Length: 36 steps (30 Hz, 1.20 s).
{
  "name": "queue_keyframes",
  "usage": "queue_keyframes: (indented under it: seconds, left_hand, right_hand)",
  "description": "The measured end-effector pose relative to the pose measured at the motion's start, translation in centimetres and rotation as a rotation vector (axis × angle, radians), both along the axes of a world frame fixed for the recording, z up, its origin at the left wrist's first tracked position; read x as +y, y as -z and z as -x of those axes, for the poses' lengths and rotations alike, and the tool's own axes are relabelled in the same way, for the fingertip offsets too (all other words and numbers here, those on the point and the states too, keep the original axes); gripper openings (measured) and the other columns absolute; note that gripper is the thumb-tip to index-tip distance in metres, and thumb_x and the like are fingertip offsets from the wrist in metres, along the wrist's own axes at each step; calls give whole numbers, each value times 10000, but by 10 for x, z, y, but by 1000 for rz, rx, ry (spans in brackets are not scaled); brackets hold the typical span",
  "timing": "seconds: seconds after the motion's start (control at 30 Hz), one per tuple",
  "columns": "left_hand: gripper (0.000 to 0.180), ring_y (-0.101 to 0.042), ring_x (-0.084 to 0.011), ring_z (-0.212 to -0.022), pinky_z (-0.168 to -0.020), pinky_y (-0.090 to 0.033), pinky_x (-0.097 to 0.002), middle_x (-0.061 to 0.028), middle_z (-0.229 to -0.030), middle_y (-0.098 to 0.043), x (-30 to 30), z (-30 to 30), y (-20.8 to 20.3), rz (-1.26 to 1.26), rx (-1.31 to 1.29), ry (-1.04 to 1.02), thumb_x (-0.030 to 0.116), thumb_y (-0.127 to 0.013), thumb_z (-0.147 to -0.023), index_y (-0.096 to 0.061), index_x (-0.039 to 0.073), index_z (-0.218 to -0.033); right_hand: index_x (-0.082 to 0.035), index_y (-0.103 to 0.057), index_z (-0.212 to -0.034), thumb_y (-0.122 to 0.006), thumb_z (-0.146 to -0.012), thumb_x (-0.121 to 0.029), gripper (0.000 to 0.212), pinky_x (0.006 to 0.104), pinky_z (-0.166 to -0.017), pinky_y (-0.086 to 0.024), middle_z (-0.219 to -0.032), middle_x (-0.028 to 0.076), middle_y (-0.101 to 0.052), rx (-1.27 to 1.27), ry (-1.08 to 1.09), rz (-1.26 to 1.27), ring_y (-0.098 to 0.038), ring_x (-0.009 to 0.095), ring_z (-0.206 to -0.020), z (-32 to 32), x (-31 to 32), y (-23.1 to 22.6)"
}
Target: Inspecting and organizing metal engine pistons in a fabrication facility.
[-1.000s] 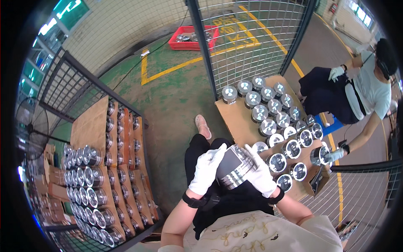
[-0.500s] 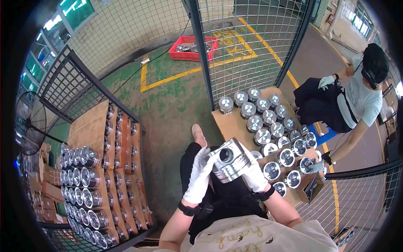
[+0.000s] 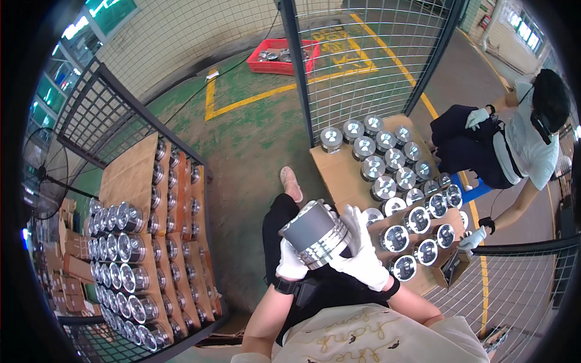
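Note:
In front of my lap I hold a metal piston (image 3: 315, 233), tilted, its dark grey skirt facing up and its shiny ring grooves toward the lower right. My left hand (image 3: 292, 261) is closed around its lower left side, the fingers mostly hidden beneath it. On the other side, my right hand (image 3: 363, 257) cups the grooved end, with the thumb low and the fingers raised along it. Just right of that hand, several shiny pistons (image 3: 384, 188) stand on a cardboard sheet (image 3: 336, 175), and more lie in a nearer, raised group (image 3: 394, 238).
At left, a rack of stacked pistons (image 3: 130, 247) is separated by cardboard layers (image 3: 127, 172). A red crate (image 3: 272, 64) of metal parts sits by the wall. Wire mesh (image 3: 363, 72) stands behind the right stack. A co-worker (image 3: 514, 139) sits at right, one gloved hand near a small box (image 3: 451, 269).
The piston has been turned in my hands: its round pin hole faced up before, and the plain grey skirt does now. The co-worker's hand has moved off a piston toward the small box.

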State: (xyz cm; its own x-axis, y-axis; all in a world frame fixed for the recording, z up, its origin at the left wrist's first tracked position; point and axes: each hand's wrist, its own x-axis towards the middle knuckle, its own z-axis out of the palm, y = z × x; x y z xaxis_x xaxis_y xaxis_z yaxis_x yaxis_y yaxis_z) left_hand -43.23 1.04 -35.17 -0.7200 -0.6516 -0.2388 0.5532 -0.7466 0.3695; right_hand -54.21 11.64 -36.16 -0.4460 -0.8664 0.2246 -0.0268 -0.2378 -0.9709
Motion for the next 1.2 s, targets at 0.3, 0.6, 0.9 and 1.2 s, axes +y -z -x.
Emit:
queue_keyframes:
  seconds: [0.3,0.6,0.9,1.2]
  left_hand:
    - [939,-492,-277,-1232,-1049,-401,-407,-156,-1385,-425,32,-9,12,1015,-596,126,188,-794,-760,-185,101,-1469]
    - [1158,-526,-291,-1158,-1015,-414,-407,-180,-1284,-472,33,22,-28,1360,-341,81,159,-885,-584,-133,-40,-1441]
    - [964,-567,-379,-968,-825,-476,-435,-193,-1062,-551,53,73,-33,1807,-307,452,270,-882,-579,-352,-44,-1320]
    - [663,-520,-398,-1162,-981,-437,-421,-254,-1265,-519,27,65,-8,1822,-464,407,243,-751,-806,-445,-46,-1318]
  right_hand:
    - [-78,-373,-1438,-431,-987,-325,517,431,-996,-444,-1316,149,-543,-1521,-470,-75,-553,261,-1163,44,-8,-5]
    - [-82,-216,-1497,-438,-978,-497,701,418,-1132,-288,-1536,123,-251,-842,-307,-277,-316,247,-1386,72,48,6]
    - [-111,-425,-1372,-628,-895,-234,533,280,-577,-597,-1083,93,-641,-705,-22,-518,-671,160,-842,61,125,-5]
    - [61,-612,-1059,-592,-822,-31,255,316,-662,-602,-920,135,-674,-650,889,-761,-696,230,-771,56,259,42]
